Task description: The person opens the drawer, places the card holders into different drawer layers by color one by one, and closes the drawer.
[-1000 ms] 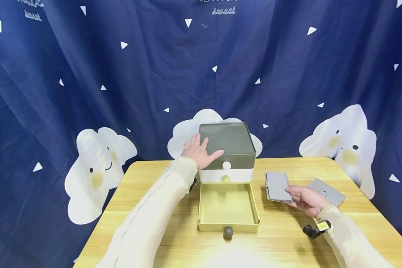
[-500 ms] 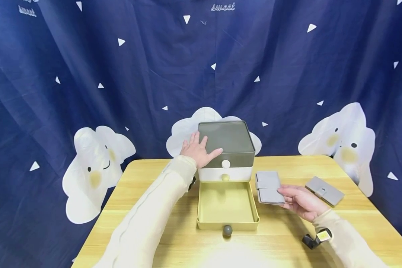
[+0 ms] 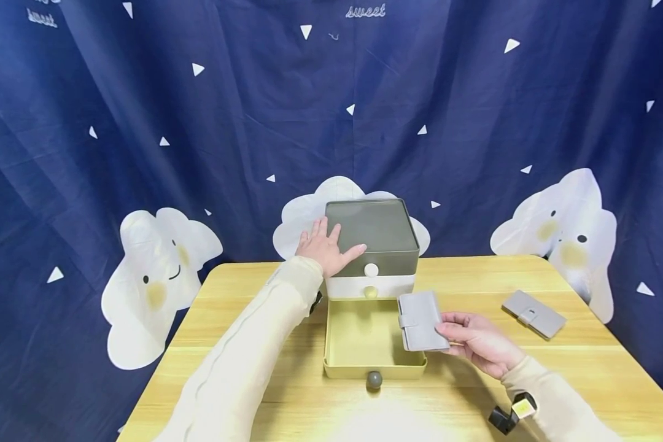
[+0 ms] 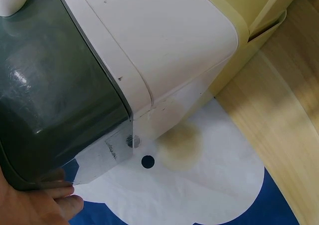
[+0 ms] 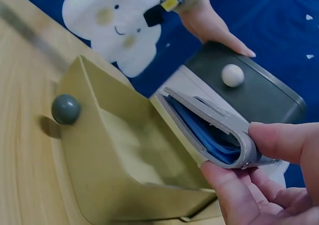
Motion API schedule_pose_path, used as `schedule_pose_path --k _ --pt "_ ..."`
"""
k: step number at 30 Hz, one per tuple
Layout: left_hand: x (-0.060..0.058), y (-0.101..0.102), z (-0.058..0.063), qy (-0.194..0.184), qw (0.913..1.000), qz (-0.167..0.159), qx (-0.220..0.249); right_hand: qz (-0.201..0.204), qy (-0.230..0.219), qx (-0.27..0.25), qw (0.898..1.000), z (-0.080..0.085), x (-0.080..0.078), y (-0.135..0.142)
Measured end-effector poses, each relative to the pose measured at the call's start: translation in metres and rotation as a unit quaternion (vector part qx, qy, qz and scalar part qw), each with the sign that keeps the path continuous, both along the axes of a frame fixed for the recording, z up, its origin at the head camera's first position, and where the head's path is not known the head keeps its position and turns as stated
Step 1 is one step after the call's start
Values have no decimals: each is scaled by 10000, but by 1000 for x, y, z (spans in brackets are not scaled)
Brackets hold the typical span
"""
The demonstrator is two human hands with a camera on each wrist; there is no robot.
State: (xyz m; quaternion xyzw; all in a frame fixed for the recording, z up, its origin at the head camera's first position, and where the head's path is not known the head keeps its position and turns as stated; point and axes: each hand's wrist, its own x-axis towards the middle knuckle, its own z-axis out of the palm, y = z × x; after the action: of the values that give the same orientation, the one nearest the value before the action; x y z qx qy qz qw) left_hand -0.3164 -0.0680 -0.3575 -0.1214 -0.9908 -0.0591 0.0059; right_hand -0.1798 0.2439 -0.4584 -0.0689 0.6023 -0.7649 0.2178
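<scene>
My right hand (image 3: 477, 341) pinches a grey wallet (image 3: 422, 320) by its right edge, thumb on top and fingers beneath. In the head view the wallet overlaps the right side of the pulled-out yellow drawer (image 3: 376, 371). Blue inner sleeves show between its covers in the right wrist view. My left hand (image 3: 326, 250) rests with spread fingers on the left edge of the small drawer unit (image 3: 372, 224), which has a dark green top tier and a white middle tier. Both upper drawers are pushed in. A dark round knob (image 5: 66, 109) sits on the yellow drawer's front.
A second grey wallet (image 3: 533, 314) lies on the wooden table (image 3: 254, 301) to the right, beyond my right hand. Behind the table hangs a dark blue curtain (image 3: 287, 110) with white clouds and triangles.
My right hand has carried the wallet leftward from the table's right side to over the drawer's right edge. My left hand has stayed on the drawer unit.
</scene>
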Motion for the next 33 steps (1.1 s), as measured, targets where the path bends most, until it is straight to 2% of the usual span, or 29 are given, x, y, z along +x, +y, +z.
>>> schedule_pose_path --k 10,18,33 --pt "0 0 -1 50 10000 13 -17 117 35 86 9999 -5 1 -23" --pt "-5 0 -4 -21 10000 12 30 86 -26 156 9998 -5 0 -45" --pt "-8 -1 -7 4 9999 -1 102 88 -220 447 9987 -7 -9 -84"
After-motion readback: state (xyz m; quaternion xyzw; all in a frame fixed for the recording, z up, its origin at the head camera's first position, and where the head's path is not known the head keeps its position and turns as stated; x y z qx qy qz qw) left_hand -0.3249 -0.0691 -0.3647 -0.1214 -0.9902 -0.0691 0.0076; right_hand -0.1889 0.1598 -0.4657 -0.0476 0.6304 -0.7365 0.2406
